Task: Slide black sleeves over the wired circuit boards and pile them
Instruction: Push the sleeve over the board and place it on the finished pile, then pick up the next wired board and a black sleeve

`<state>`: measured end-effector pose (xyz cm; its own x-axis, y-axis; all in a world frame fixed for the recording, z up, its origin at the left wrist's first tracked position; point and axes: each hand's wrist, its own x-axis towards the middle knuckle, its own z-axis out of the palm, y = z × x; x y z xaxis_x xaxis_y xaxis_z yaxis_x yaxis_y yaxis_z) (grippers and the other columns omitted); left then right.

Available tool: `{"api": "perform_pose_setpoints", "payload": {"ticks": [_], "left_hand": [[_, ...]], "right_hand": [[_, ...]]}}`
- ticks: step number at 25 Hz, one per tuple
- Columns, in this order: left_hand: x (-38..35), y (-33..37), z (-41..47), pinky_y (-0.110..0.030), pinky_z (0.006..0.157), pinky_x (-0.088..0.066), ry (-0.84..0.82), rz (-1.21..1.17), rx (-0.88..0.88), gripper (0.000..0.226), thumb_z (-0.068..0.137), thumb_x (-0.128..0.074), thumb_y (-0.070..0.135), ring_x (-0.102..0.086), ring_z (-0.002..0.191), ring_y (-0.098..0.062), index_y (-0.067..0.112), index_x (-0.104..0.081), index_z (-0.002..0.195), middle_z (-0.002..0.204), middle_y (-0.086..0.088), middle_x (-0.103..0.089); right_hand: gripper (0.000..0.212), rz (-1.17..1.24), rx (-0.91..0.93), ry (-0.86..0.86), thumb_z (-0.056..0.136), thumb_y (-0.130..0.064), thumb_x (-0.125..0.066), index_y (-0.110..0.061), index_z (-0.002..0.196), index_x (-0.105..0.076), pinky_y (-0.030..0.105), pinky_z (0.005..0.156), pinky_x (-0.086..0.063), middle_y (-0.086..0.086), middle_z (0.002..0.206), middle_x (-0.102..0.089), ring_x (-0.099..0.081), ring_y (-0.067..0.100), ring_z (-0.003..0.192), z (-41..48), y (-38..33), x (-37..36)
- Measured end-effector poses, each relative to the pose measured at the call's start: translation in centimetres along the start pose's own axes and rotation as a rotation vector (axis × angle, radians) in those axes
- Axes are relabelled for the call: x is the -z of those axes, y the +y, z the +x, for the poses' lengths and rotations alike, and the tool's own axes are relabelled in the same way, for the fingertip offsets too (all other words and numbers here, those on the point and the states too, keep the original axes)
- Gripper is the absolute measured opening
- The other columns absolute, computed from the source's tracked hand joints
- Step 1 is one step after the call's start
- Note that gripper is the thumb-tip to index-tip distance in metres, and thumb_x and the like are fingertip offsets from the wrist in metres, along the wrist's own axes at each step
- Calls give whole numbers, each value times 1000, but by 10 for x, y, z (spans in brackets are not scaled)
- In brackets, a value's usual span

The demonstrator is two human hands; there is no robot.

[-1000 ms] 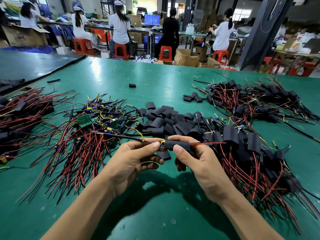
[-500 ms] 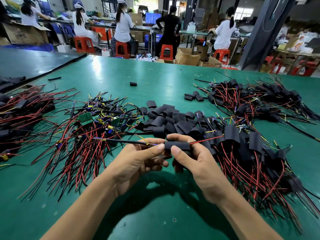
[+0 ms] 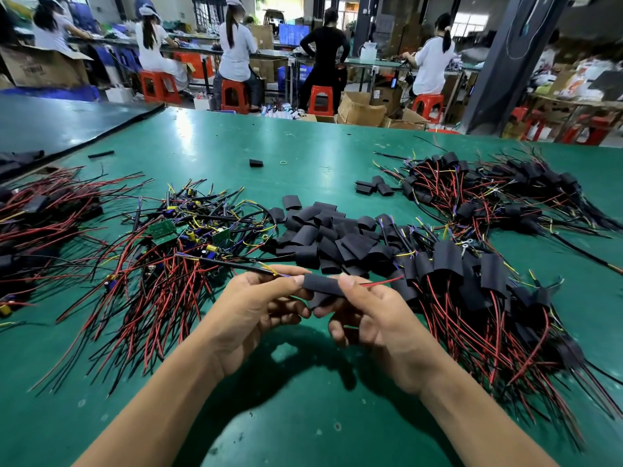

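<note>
I hold one black sleeve (image 3: 323, 285) level between my two hands, just above the green table (image 3: 303, 416). My left hand (image 3: 249, 308) pinches its left end, thumb on top and fingers curled beneath, and my right hand (image 3: 374, 318) pinches its right end in the same way, the two thumb tips close together on the sleeve's upper face. The board inside is hidden, so I cannot tell how far in it sits. A thin red wire (image 3: 381, 282) comes out of the sleeve past my right thumb, and a dark bundle of leads (image 3: 229, 264) with yellow and blue strands runs out past my left thumb, up and away to the left. Just beyond my fingertips lies a heap of loose sleeves (image 3: 323, 230), flat and empty. Beyond my left hand is a tangle of bare boards (image 3: 175, 244), green with red and black wires fanning toward me. Beside my right hand and spreading outward is a pile of sleeved boards (image 3: 472, 291), their red wires trailing toward me. Farther out past my right hand lies another sleeved pile (image 3: 505, 193), with a small cluster of sleeves (image 3: 372, 187) at its near edge. A lone sleeve (image 3: 256, 163) lies well beyond both hands.
</note>
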<state>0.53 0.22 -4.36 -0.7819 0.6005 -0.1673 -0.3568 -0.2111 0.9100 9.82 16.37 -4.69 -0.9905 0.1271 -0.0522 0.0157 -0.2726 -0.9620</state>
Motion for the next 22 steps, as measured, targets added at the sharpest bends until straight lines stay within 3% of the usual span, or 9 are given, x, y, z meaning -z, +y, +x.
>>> {"api": "perform_pose_setpoints", "payload": {"ticks": [2,4,7,9,12,14,20,22], "left_hand": [[1,0,0,-23,56,-51,-34,17,12,30,63,-79,22,-63,56,-18,8,-77,90,79,-13,-70],[1,1,0,-22,57,-50,-55,25,15,34,63,-84,24,-63,57,-16,9,-77,92,81,-11,-70],[3,1,2,-23,60,-48,-49,44,12,36,63,-83,32,-62,57,-14,13,-79,94,81,-6,-70],[4,1,3,-23,59,-48,-20,60,22,37,65,-79,33,-61,57,-14,12,-77,96,82,-5,-71],[4,-1,5,-20,56,-49,48,102,43,38,68,-78,29,-61,55,-13,8,-74,99,81,-5,-73],[2,-3,5,-19,55,-46,73,129,51,37,71,-76,26,-61,53,-12,6,-72,101,79,-5,-73],[4,-4,8,-21,55,-42,108,170,65,23,85,-70,17,-61,53,-12,3,-70,103,79,-5,-73],[6,-5,9,-20,53,-43,127,174,66,19,89,-68,14,-61,53,-13,2,-70,103,79,-6,-72]], "right_hand": [[37,43,-108,-31,85,-43,-67,-14,106,-77,21,50,-42,8,82,-70,-52,13,53,-1,-1,1],[23,108,-119,-20,79,-31,-74,-15,95,-80,20,47,-41,8,77,-69,-50,12,48,-2,-3,-1],[15,415,6,180,68,-26,-78,-15,77,-78,20,46,-44,8,80,-73,-50,10,45,2,-12,-1],[15,600,156,370,78,-28,-72,-15,84,-72,19,46,-46,7,83,-75,-51,9,45,3,-20,6],[23,514,286,627,95,-38,-58,-17,88,-64,17,43,-42,2,74,-73,-49,10,42,2,-23,15],[29,419,280,707,98,-44,-53,-18,88,-61,17,42,-39,1,74,-72,-46,10,40,3,-20,16],[35,438,268,606,102,-50,-43,-31,129,-53,20,54,-45,-4,115,-74,-57,10,53,3,-17,17],[28,402,313,606,103,-49,-40,-40,128,-48,24,60,-44,-5,127,-69,-65,12,62,3,-17,19]]}}
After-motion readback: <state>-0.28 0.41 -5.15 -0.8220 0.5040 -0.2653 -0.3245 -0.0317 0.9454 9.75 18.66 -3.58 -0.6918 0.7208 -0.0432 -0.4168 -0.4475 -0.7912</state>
